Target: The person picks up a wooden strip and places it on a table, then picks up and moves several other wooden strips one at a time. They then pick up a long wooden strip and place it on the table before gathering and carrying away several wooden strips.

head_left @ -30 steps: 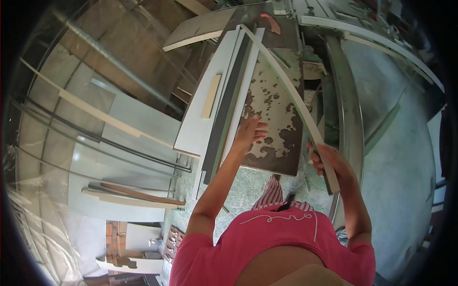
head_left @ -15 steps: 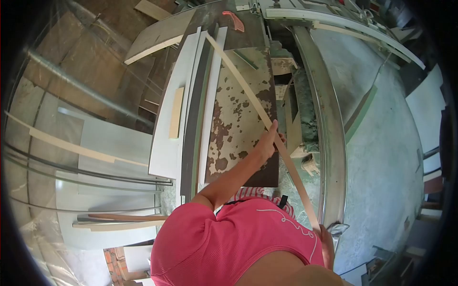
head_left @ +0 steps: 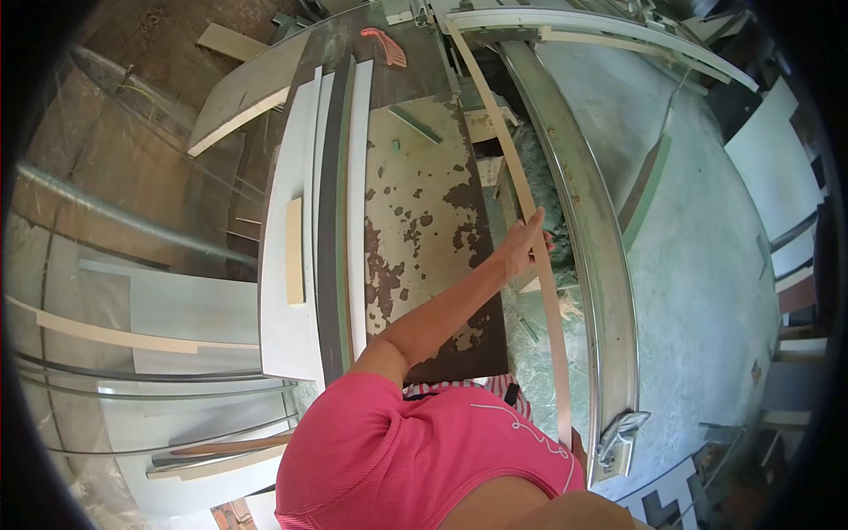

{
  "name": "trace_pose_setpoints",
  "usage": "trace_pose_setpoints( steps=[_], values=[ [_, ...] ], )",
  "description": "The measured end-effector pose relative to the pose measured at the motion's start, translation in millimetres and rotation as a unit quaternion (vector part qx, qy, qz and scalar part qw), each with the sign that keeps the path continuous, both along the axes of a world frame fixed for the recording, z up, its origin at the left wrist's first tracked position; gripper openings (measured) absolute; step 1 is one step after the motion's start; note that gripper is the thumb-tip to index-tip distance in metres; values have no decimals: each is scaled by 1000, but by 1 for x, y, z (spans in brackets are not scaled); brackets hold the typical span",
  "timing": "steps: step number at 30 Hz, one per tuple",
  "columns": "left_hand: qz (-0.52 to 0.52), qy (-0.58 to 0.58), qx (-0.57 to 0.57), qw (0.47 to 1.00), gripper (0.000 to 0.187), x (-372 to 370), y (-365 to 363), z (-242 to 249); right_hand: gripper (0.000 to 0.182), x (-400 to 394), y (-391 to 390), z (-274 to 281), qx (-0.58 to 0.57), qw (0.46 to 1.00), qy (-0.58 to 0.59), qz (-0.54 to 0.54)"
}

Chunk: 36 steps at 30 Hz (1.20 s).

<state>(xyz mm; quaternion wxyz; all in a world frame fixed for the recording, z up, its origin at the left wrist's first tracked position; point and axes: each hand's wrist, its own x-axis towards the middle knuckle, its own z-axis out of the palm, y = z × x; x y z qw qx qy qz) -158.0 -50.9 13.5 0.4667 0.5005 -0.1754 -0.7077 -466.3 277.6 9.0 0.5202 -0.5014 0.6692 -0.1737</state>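
Note:
A long, thin tan wooden strip (head_left: pixel 504 141) runs from the far crossbar down to my right side. My left hand (head_left: pixel 525 245) grips it near its middle, thumb on the near face and fingers wrapped behind. Low beside my shirt, my right hand (head_left: pixel 579 448) is at the strip's near end; only part of it shows and its fingers are mostly hidden. Under my left arm stands a worn table (head_left: pixel 424 238) with peeling brown and cream paint. To the right of the strip lies a long metal rail (head_left: pixel 579 194).
White and dark long boards (head_left: pixel 334 203) lie along the table's left side, with a short tan wood piece (head_left: pixel 294 252) on them. A pink-orange handle-like object (head_left: pixel 385 48) rests at the far end. A metal clamp-like part (head_left: pixel 621 435) sits at the rail's near end.
The strip has swung off the tabletop to the right, its far end now by the crossbar. My left hand moved with it, and the view shifted.

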Motion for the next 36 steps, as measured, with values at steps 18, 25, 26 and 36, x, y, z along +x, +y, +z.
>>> trace_pose_setpoints(
  steps=[18, 25, 26, 36],
  values=[
    [-13, -15, 15, 1000, 57, 51, -49, -8, 74, 65, -56, 24, 67, 996, -65, 0],
    [-9, -24, 15, 1000, 52, 65, -63, -16, 69, 75, -66, 24, 82, 992, -96, -17],
    [-10, -26, 8, 1000, 55, 68, -67, -16, 68, 77, -69, 22, 84, 992, -91, -7],
    [27, -19, 11, 999, 52, 92, -95, -21, 66, 100, -111, 22, 100, 986, -133, 21]
  ],
)
